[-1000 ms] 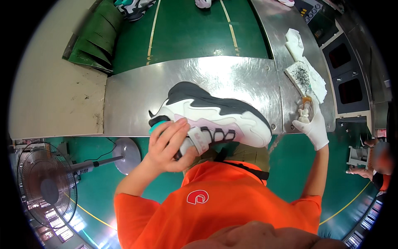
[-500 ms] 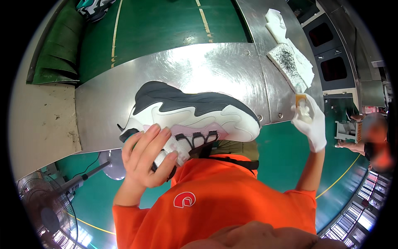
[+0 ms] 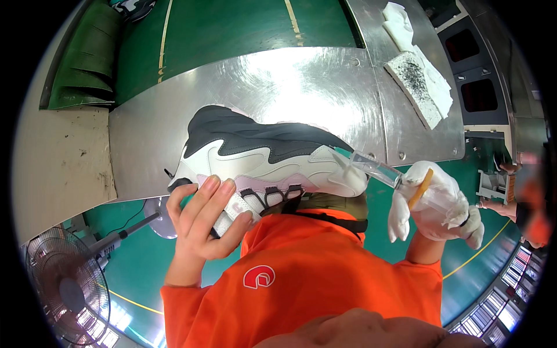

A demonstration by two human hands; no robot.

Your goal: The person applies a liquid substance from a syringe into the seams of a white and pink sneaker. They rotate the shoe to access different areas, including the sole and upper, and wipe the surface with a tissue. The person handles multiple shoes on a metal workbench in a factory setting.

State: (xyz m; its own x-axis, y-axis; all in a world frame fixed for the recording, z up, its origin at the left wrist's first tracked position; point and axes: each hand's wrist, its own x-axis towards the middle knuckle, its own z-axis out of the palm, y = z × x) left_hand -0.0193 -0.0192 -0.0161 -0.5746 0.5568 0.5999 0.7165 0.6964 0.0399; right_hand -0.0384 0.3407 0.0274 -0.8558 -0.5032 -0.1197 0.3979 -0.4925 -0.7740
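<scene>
Sneaker [image 3: 261, 153], black-and-white, lies sole-up at the metal table [image 3: 325, 75] edge, clamped at its heel by the bare left hand [image 3: 203, 223], while the gloved right hand [image 3: 432, 203], closed around a clear applicator [image 3: 386, 173] touching the toe, risks smearing if that hold slips.

The left hand [image 3: 206, 223] is bare, with the palm turned upward and the fingers [image 3: 217, 191] curled in a grip, the thumb pressed from the near side. Its forearm comes up from an orange sleeve. The right hand [image 3: 435, 203] wears a white glove and is closed in a fist, wrist bent slightly inward.
</scene>
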